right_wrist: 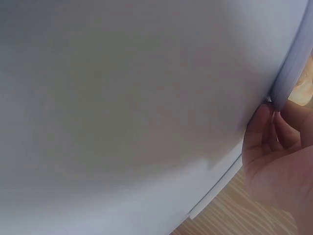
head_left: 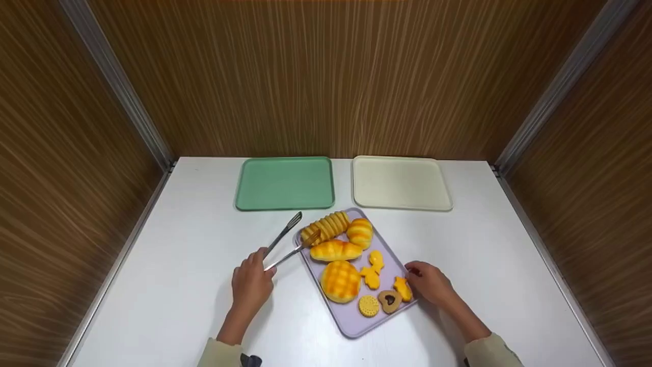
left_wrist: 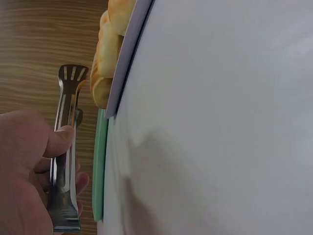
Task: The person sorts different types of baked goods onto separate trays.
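My left hand (head_left: 252, 283) grips metal tongs (head_left: 294, 220) with slotted ends, their two arms spread apart. One tong end overlaps the long ridged bread (head_left: 333, 223) at the far left of the lilac tray (head_left: 351, 326); the other stands out beyond the tray's edge. At the tray's right side, my right hand (head_left: 432, 283) pinches the rim (right_wrist: 293, 61) between thumb and fingers. The tray lies at a slant and also holds a striped roll (head_left: 360, 233), an oblong bread (head_left: 336, 250), a round grid-marked bun (head_left: 341, 282), a round biscuit (head_left: 369, 306), a heart-shaped cookie (head_left: 385, 304) and small yellow pieces (head_left: 402, 289).
Behind the lilac tray, a green tray (head_left: 285, 183) lies to the left and a cream tray (head_left: 402, 183) to the right, both bare. Wood-grain panels (head_left: 326, 76) enclose the white table (head_left: 168, 265) at the back and both sides.
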Available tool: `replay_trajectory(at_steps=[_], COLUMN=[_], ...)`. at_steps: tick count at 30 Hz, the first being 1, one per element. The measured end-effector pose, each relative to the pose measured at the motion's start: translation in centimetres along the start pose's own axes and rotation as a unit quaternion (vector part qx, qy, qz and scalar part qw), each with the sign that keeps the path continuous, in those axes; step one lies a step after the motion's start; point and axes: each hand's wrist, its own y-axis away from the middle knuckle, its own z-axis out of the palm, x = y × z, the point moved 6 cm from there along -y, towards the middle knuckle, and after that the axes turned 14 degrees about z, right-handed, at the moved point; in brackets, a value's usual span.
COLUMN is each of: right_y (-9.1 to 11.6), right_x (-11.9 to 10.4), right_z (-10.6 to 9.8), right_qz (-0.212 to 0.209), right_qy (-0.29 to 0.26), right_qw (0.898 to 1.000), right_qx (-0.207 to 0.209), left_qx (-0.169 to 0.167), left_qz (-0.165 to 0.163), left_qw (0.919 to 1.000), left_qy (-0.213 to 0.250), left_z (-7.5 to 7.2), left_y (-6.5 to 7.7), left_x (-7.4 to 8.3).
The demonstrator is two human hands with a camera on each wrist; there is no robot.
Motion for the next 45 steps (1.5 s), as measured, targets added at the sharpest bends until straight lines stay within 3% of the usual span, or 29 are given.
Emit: replay_trajectory(at_steps=[7, 14, 27, 38, 45], right_y=[-0.1, -0.1, 0.0, 0.0, 0.0], right_x=[0.1, 0.2, 0.0, 0.1, 0.1], right_z=[0.3, 0.4, 0.3, 0.3, 0.2], right_qz=[0.015, 0.025, 0.000, 0.019, 0.011], right_qy=[-0.006, -0.011, -0.026, -0.032, -0.027], right_qw=[1.000, 0.999, 1.000, 0.999, 1.000], right_qx=[-0.012, -0.020, -0.010, -0.016, -0.006], left_qx=[-0.030, -0.058, -0.057, -0.079, -0.062], left_qz=[0.018, 0.026, 0.055, 0.046, 0.054], left_qw=[0.9990, 0.9976, 0.9964, 0.9958, 0.9964], left_qy=[-0.028, -0.027, -0.028, 0.007, 0.018], left_z=[0.6, 1.1, 1.9, 3.3, 3.3], left_y=[-1.7, -2.6, -3.8, -4.3, -4.2], left_x=[0.2, -0.1, -0.3, -0.9, -1.3])
